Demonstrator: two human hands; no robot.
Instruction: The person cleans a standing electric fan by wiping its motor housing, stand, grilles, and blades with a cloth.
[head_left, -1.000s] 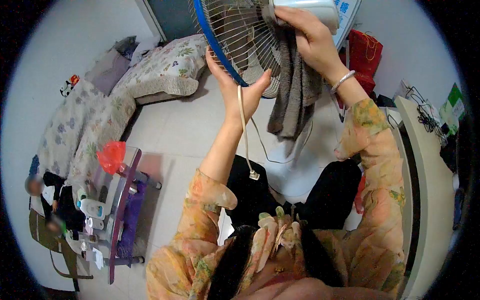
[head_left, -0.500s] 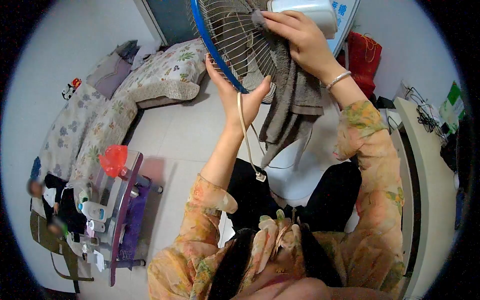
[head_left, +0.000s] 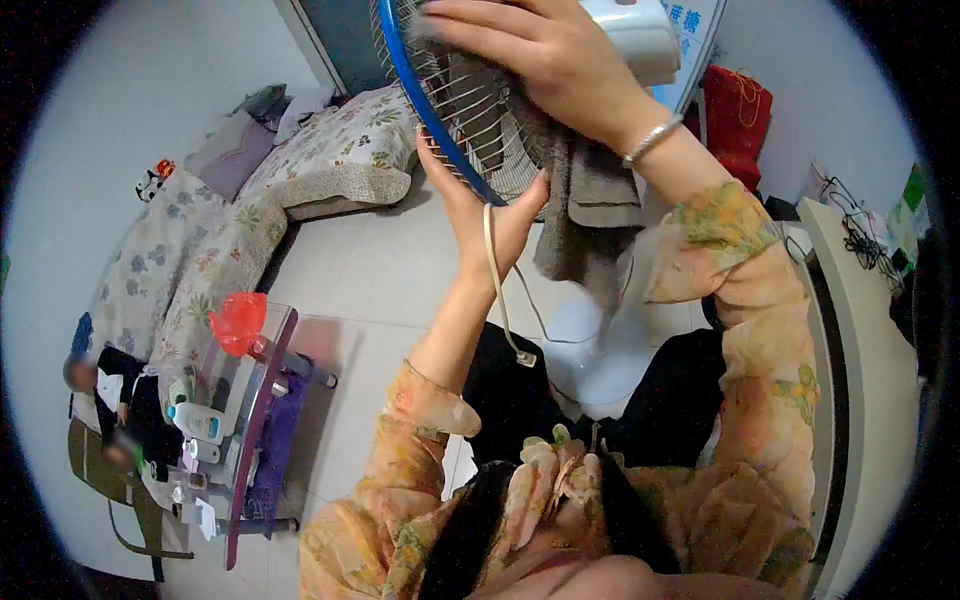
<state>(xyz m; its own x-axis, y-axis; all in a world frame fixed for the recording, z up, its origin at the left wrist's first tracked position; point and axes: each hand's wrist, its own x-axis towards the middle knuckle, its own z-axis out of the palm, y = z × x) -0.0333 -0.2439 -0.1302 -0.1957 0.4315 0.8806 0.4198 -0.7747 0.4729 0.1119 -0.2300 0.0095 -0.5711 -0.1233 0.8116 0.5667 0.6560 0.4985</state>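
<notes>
An electric fan with a blue-rimmed wire guard (head_left: 425,100) and a white motor housing (head_left: 632,40) stands upright between my knees on its white base (head_left: 598,372). My left hand (head_left: 482,215) grips the lower edge of the guard, thumb on one side and fingers on the other. A white power cord (head_left: 492,255) loops over that hand, its plug dangling above my thigh. With fingers laid flat, my right hand (head_left: 550,55) presses a grey-brown towel (head_left: 590,195) against the back wires of the guard. The towel's loose end hangs down, blurred.
To the left is a low glass-topped table (head_left: 262,420) holding a red plastic bag (head_left: 238,322) and several bottles. Behind it runs a sofa with a floral cover (head_left: 330,145). Two people sit at far left. A pale cabinet (head_left: 860,330) with cables stands close on my right.
My right hand has slid the towel leftward and up across the guard, towards the blue rim. The left hand keeps its grip on the guard.
</notes>
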